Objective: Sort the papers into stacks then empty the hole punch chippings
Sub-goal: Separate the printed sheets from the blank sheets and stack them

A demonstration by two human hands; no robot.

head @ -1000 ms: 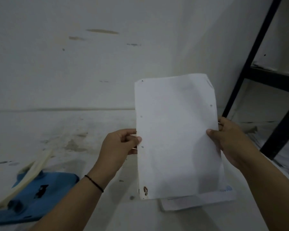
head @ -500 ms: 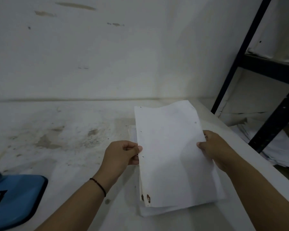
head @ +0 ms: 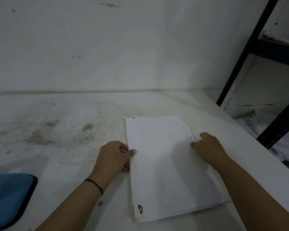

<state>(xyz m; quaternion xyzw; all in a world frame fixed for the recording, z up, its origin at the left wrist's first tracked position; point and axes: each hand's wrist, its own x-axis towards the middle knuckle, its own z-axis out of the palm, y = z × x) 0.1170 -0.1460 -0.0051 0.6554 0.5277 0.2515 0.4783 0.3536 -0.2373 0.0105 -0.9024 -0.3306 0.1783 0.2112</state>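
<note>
Two hands are placed at the sides of the stack (head: 172,165), which lies flat on the counter (head: 60,144) near its right edge. The left hand (head: 114,157) pinches the left edge of the papers, thumb on top and fingers curled beneath; the right hand (head: 207,147) is curled over the right edge, thumb on the top sheet, and appears to grip it. The hole punch cannot be identified; only a blue object (head: 8,199) is seen at the lower left, cut off by the frame.

Several risks can be judged from here. The lower sheets are seen to jut out slightly at the near right corner, so the pile could be left skewed if the grip is let go without squaring. Sheets could be fanned or dragged off the top if the hands are drawn away quickly. Because the stack sits close to the counter's edge, papers could be pushed over it toward the shelf (head: 274,52) by a careless nudge.
</note>
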